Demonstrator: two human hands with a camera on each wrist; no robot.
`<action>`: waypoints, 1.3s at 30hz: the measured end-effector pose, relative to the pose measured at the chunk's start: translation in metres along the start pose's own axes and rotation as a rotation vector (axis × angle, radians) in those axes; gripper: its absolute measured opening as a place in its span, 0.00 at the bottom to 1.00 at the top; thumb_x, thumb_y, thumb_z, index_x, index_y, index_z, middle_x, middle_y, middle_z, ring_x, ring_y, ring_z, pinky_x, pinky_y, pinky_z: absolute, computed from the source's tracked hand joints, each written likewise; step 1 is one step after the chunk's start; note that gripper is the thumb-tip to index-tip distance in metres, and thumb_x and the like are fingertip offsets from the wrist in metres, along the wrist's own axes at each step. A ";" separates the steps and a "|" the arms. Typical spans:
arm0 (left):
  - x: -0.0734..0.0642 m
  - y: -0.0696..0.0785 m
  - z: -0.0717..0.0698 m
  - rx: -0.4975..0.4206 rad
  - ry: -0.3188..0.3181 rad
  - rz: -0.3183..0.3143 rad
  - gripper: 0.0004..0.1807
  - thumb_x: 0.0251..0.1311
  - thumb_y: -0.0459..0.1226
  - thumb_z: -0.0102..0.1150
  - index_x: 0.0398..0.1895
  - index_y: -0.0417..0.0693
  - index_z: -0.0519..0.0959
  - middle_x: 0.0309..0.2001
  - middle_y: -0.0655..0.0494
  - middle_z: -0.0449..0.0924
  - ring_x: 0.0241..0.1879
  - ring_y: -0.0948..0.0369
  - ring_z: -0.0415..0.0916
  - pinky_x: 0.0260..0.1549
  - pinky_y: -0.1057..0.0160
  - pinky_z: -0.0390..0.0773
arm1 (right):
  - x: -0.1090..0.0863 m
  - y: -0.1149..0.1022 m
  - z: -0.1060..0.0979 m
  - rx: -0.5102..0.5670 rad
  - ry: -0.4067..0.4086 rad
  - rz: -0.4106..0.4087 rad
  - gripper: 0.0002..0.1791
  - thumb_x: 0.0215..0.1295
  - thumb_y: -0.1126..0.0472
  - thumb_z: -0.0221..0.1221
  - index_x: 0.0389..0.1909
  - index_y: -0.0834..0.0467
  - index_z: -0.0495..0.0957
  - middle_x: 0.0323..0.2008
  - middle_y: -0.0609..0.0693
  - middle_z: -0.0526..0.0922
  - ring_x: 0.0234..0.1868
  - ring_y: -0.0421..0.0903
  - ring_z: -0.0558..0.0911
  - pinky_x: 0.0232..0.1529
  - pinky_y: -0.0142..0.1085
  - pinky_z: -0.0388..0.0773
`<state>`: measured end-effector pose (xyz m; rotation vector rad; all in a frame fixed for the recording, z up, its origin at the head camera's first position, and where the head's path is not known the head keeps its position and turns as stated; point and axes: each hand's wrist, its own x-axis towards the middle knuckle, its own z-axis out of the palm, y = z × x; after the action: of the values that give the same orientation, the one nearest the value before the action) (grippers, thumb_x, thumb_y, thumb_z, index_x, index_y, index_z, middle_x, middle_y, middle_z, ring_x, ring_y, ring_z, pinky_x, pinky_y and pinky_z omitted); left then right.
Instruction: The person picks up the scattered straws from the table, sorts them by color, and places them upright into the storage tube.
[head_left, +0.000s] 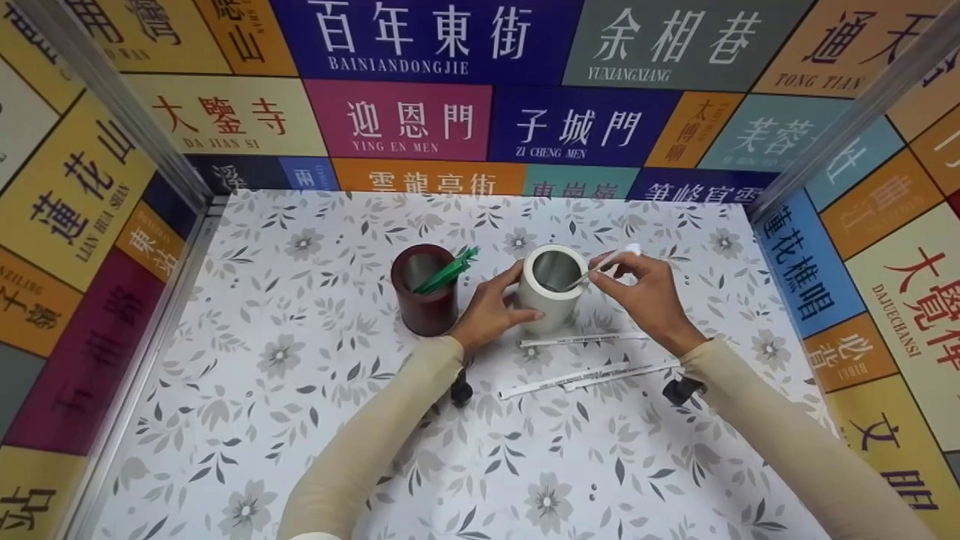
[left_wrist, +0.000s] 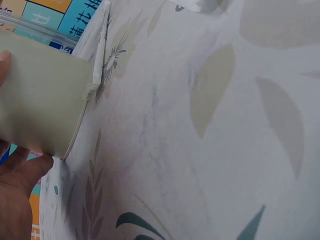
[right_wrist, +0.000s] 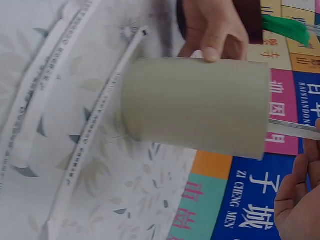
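My left hand (head_left: 491, 309) grips the side of a cream cylindrical cup (head_left: 559, 309) that stands upright, thumb at its front. At its right rim, my right hand (head_left: 651, 298) pinches a slim white stick-like packet (head_left: 629, 249) between thumb and fingers. The packet slants, its lower end inside the cup's mouth; the right wrist view shows the packet (right_wrist: 292, 128) sticking out past the rim. Just in front of the cup lie slim white printed packets, one (head_left: 577, 340) close to its base and others (head_left: 592, 376) nearer me, overlapping.
A dark red cup (head_left: 426, 311) stands left of my left hand, with green slim packets (head_left: 450, 274) leaning out of it. White flowered cloth (head_left: 247, 442) covers the table. Panels with printed signs (head_left: 405, 124) rise behind and at both sides.
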<state>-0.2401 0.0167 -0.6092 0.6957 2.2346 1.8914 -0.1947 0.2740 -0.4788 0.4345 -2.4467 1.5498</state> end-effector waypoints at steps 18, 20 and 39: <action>-0.001 -0.003 -0.002 0.018 0.008 0.007 0.53 0.58 0.40 0.86 0.86 0.61 0.67 0.77 0.63 0.76 0.78 0.66 0.68 0.80 0.53 0.68 | -0.060 0.065 0.005 -0.113 -0.150 0.075 0.10 0.66 0.67 0.78 0.47 0.54 0.93 0.45 0.50 0.92 0.49 0.55 0.85 0.51 0.40 0.79; -0.001 -0.002 -0.002 0.024 0.008 0.005 0.53 0.58 0.40 0.86 0.86 0.60 0.67 0.77 0.63 0.76 0.78 0.66 0.68 0.79 0.54 0.68 | -0.071 0.072 0.006 -0.129 -0.187 0.099 0.10 0.67 0.64 0.77 0.48 0.54 0.93 0.45 0.46 0.92 0.49 0.54 0.86 0.51 0.42 0.80; -0.001 -0.003 0.000 0.064 0.005 -0.016 0.53 0.60 0.41 0.85 0.87 0.59 0.65 0.77 0.63 0.76 0.78 0.67 0.67 0.80 0.55 0.67 | -0.129 0.119 -0.020 -0.567 -0.307 -0.394 0.09 0.62 0.70 0.76 0.42 0.58 0.91 0.45 0.49 0.84 0.48 0.48 0.79 0.50 0.42 0.75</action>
<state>-0.2404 0.0157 -0.6121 0.6809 2.3062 1.8229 -0.1163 0.3578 -0.6134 1.0140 -2.6507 0.6340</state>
